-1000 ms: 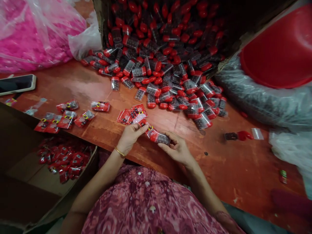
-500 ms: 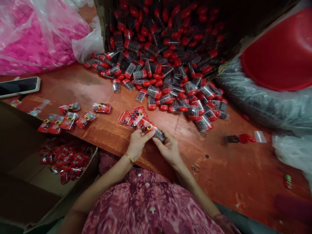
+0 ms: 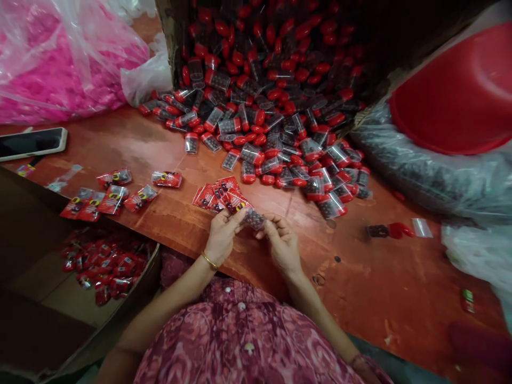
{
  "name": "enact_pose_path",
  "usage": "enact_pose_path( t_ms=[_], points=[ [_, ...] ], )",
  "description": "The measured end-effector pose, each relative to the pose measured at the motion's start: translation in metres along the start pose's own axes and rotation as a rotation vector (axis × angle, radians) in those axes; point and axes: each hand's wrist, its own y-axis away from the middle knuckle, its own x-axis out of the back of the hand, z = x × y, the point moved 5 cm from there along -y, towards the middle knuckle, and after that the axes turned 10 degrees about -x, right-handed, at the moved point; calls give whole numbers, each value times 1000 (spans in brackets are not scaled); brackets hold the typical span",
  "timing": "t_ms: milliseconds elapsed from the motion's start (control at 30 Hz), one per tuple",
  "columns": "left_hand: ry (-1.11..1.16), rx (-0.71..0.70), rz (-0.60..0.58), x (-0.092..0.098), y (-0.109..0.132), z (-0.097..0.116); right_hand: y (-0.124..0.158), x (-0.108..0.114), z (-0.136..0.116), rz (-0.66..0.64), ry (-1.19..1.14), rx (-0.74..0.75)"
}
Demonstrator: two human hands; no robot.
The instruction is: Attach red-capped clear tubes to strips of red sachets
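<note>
Both hands pinch one small red printed packet (image 3: 248,212) with a clear container of dark beads inside, held just above the red-brown table (image 3: 168,213). My left hand (image 3: 222,234), with a gold bangle at the wrist, grips the packet's near-left side. My right hand (image 3: 281,242) has its fingertips closed on the packet's right end. A small stack of empty red packets (image 3: 212,193) lies right behind the hands. A big heap of clear containers with red caps (image 3: 272,122) spills from a tipped cardboard box (image 3: 166,32) further back.
Filled packets (image 3: 108,194) lie at left on the table, more in an open carton (image 3: 108,266) below its edge. A phone (image 3: 32,143) and a pink plastic bag (image 3: 60,64) sit far left. A red basin (image 3: 460,90) rests on plastic-wrapped goods (image 3: 424,170) at right. One loose container (image 3: 388,231) lies right.
My hands have drawn closer together around the packet. The container has gone further into the packet, and the packet sits higher, closer to the stack of empty ones.
</note>
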Motion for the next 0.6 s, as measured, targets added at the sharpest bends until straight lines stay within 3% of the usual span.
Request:
enact_pose_path(
  t_ms=[200,300,400,467,533,600],
  points=[
    [-113,51,-109,-5,4,-11,-6,-22,2,33,4,17],
    [-83,97,-70,1,2,-2,-13,-22,-3,47,123,97],
    [4,12,114,28,-15,31,-21,13,-26,225,515,333],
    [92,-116,317,54,-30,61,-24,53,-43,498,862,452],
    [222,-289,552,81,-38,88,-28,95,-50,774,1112,391],
    [326,-425,597,93,-42,105,-33,121,-46,861,1271,288]
  ],
)
